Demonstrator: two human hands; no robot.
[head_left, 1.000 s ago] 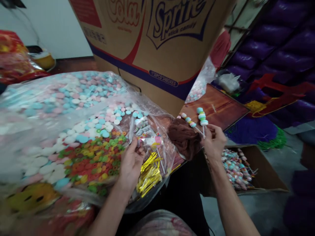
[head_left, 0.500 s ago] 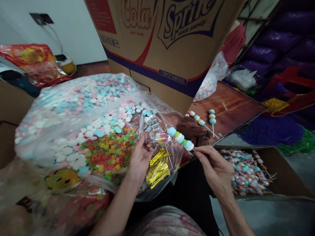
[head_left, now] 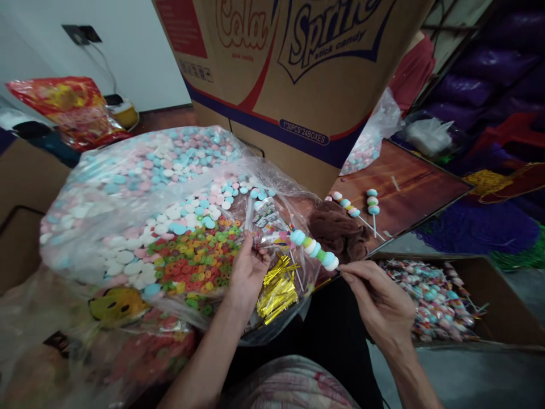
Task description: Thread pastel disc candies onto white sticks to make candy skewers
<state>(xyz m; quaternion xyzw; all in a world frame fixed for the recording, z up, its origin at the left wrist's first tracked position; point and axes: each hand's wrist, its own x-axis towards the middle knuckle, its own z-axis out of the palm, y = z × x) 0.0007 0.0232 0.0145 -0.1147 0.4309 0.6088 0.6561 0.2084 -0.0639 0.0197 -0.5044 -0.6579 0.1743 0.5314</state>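
My right hand [head_left: 378, 301] pinches the lower end of a candy stick [head_left: 315, 250], threaded with pastel blue and white round candies and green and yellow pieces between them. My left hand [head_left: 249, 267] is closed on a small clear printed wrapper [head_left: 272, 239], thumb on top. The stick's blue tip meets the wrapper's right end; whether it is inside I cannot tell. Just below lie gold twist ties [head_left: 276, 295]. Left of my left hand are gummy rings [head_left: 198, 258] in red, orange and green, with loose pastel candies [head_left: 170, 153] beyond, in a large clear bag.
A tall printed carton [head_left: 272, 108] stands behind the bag. On the brown tabletop [head_left: 413, 187], two finished-looking candy sticks [head_left: 373, 201] lie beside a brown cloth [head_left: 338, 227]. At lower right, an open cardboard box [head_left: 506, 307] holds many wrapped candies. Another person's red sleeve [head_left: 411, 74] shows behind.
The candy stick's tip has come down and left against the wrapper's end. Both hands keep their grip. The whole view has shifted slightly.
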